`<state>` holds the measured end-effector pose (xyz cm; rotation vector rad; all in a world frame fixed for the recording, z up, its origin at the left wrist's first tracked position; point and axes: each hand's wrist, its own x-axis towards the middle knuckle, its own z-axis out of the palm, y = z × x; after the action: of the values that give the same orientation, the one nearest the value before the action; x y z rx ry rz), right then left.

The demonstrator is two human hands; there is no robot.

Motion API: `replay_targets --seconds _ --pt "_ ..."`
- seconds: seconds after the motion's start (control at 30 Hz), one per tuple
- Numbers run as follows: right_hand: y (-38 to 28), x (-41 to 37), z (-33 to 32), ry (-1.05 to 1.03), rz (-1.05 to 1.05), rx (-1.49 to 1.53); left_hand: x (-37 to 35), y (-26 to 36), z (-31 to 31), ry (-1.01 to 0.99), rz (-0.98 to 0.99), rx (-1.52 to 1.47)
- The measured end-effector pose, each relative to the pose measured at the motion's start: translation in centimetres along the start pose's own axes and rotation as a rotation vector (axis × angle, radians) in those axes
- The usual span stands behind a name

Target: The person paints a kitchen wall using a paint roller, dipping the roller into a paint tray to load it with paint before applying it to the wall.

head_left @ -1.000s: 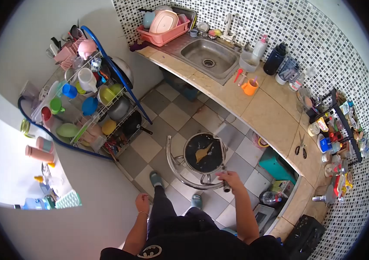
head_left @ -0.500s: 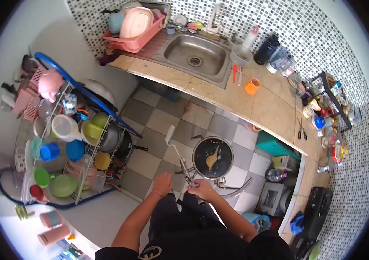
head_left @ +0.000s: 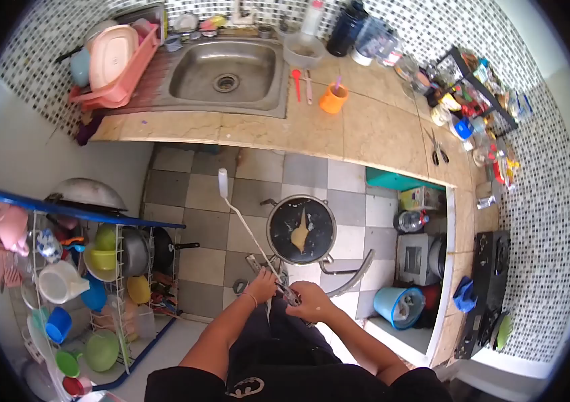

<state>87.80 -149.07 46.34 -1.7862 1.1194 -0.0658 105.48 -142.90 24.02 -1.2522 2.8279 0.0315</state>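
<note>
My right hand (head_left: 308,301) is closed around the lower end of a long thin rod (head_left: 248,228), in front of my lap. The rod carries a white cylinder at its far end and looks like a small paint roller. My left hand (head_left: 261,287) has its fingers curled at the rod's lower part, close to my right hand. Silvery metal pieces show around both hands; their exact form is hard to make out. Just beyond stands what looks like a round stool (head_left: 318,234), with a metal rim, a worn black top and a tan patch.
Ahead runs a tiled counter (head_left: 379,144) with a sink (head_left: 184,84) and an orange cup (head_left: 333,99). A dish rack (head_left: 121,234) full of kitchenware stands at the left. Under the counter at the right is a blue bin (head_left: 384,305). A black stove (head_left: 482,288) sits further right.
My left hand has moved right, from beside the rod onto its lower part. The rod's white end appears further up and left. The whole view has shifted.
</note>
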Motion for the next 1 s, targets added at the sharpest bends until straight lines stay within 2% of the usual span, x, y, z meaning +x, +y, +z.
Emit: replay_targets --seconds 0.1,0.13,0.17,0.27,0.37,0.47,0.57,0.6,0.67,0.77,0.8,0.9,0.93,1.0 --pt "0.4 -1.0 -1.2 0.06 -0.015 0.057 0.7 0.6 0.3 0.001 0.011 -0.164" --pt "0.1 -1.4 -2.0 0.087 -0.028 0.06 1.1 1.1 -0.5 -0.028 0.025 -0.071" --pt "0.4 -2.2 -2.0 0.1 -0.016 0.085 1.3 2.2 0.0 -0.032 0.028 -0.119" --pt "1.0 -3.2 -3.3 0.162 -0.058 0.095 2.1 5.3 4.6 0.021 0.003 -0.144" --pt "2.3 -3.9 -4.2 0.213 -0.062 0.151 4.0 7.9 5.4 -0.183 0.022 -0.37" --pt "2.5 -4.4 -5.2 0.273 -0.051 0.143 5.6 10.8 7.0 -0.223 0.003 -0.35" --pt "3.0 -4.2 -5.1 0.251 -0.066 0.11 6.1 10.8 7.6 -0.21 0.044 -0.457" --pt "3.1 -4.2 -5.0 0.177 -0.031 0.1 6.1 10.2 7.9 -0.185 0.074 -0.52" --pt "2.2 -3.7 -4.7 0.207 -0.046 0.09 6.4 8.2 7.4 -0.141 0.121 -0.648" --pt "-0.6 -2.5 -4.4 0.146 0.025 0.118 7.7 4.0 2.2 -0.24 0.043 -0.826" --pt "-0.9 -2.1 -3.5 0.126 0.051 0.102 7.2 2.7 2.1 -0.038 0.048 -0.9" --pt "-3.3 -1.2 -2.0 0.059 0.138 0.063 5.2 -4.1 -4.3 -0.139 0.213 -0.547" --pt "-3.5 -1.3 -1.0 0.044 0.164 0.066 3.8 -6.1 -4.1 -0.082 0.235 -0.553" --pt "-4.1 -1.9 0.6 0.048 0.225 0.094 0.6 -10.7 -4.1 -0.115 0.138 -0.631"
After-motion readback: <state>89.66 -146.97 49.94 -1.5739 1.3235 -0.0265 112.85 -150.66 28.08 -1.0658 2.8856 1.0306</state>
